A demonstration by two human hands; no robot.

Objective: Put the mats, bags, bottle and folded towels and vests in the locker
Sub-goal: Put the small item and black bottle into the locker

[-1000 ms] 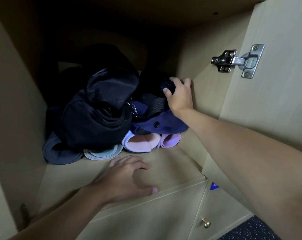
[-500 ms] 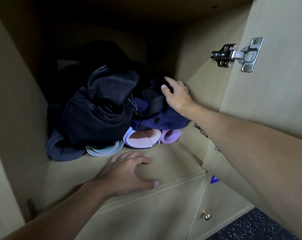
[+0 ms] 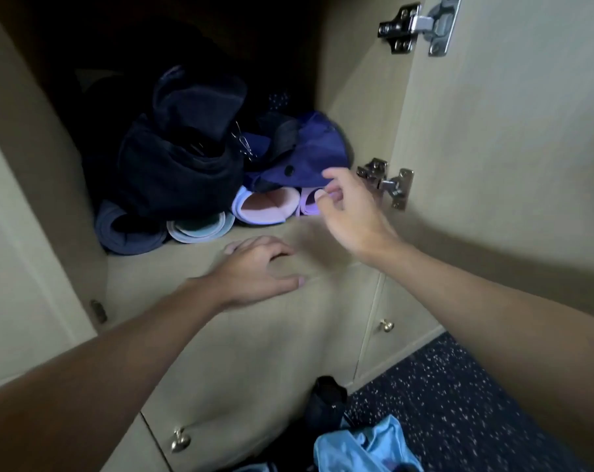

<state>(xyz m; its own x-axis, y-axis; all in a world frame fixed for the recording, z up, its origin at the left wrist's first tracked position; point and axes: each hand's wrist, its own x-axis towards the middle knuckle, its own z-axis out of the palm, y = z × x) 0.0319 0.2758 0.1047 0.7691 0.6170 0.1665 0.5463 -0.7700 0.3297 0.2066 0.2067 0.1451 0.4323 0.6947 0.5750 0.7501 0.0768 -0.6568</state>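
My left hand [image 3: 254, 267] flat on the pale locker shelf [image 3: 186, 264], right hand [image 3: 350, 212] loose and empty, speckled dark carpet [image 3: 442, 386] below

Head view position: worn at head height, close before the open locker [image 3: 43, 185].
Facing: forward and down, into the compartment and onto the speckled floor [image 3: 442, 396].
Overlap: none; single view.

Matt wood locker [image 3: 363, 80], shiny metal hinges [image 3: 385, 182], cloth bags [image 3: 183, 165].
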